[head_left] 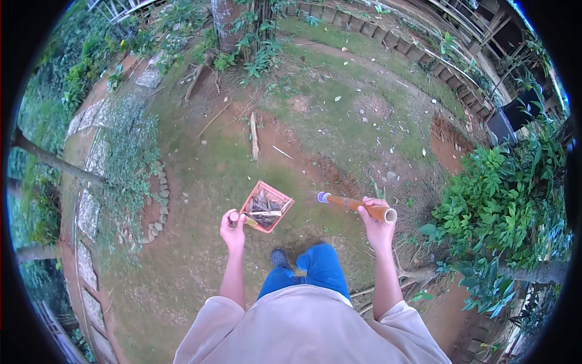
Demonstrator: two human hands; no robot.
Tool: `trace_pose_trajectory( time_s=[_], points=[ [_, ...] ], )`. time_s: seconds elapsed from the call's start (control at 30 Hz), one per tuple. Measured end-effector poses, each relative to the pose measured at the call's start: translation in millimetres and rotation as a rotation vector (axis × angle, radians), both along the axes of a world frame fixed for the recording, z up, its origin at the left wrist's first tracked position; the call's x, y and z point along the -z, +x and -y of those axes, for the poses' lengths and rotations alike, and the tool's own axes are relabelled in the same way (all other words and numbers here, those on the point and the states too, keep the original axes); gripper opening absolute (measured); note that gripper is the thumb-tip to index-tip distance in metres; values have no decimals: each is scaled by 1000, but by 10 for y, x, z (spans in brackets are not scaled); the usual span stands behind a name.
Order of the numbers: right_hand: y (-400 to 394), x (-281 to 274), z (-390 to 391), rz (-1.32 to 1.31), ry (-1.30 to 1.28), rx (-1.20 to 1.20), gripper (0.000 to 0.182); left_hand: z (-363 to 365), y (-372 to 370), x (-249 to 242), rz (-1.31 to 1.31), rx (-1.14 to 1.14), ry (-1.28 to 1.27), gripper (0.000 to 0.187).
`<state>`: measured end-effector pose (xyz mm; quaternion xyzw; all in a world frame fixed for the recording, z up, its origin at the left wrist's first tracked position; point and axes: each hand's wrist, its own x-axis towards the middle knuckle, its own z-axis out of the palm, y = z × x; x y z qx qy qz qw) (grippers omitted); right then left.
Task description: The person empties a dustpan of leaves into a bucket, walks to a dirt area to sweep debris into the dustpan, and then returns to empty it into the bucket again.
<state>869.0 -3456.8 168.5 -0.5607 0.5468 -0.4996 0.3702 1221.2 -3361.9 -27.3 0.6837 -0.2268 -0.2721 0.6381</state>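
Note:
My left hand (233, 225) is closed around what looks like the yellowish-green handle (250, 222) of an orange, box-shaped dustpan (247, 199). Dry leaves and bits of stick (264, 205) lie inside the dustpan. The join between handle and dustpan is hard to make out. In my right hand (377, 219) is a brown bamboo pole (347, 202), gripped near its hollow cut end, which faces up toward me. Purple and white binding (324, 197) wraps the pole's far end, and whatever lies beyond that is too faint to tell.
A dry piece of wood (254, 136) lies on the mossy ground ahead. A tree trunk (225, 24) stands at the top. Leafy bushes (485, 200) crowd the right side, and small stones (162, 194) edge a planted bed at left. A slatted border (388, 37) curves along the upper right.

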Motion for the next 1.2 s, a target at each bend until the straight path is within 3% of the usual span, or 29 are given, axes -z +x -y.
trace_pose_trajectory(
  time_s=[0.3,0.63,0.87,1.0,1.2],
  points=[
    [344,336,1078,-231,12,-171,21,1061,124,-46,-23,-14,53,34],
    [168,404,2098,-338,82,-311,24,1938,172,-122,38,-67,97,34],
    [280,253,2585,-653,303,-234,26,2288,244,-104,2,-85,76,33],
    [348,335,2696,-568,296,-259,27,2445,377,-129,-12,-64,92,33],
    [692,-75,2688,-479,354,-97,25,2683,724,268,-12,1,98,32]
  ],
)
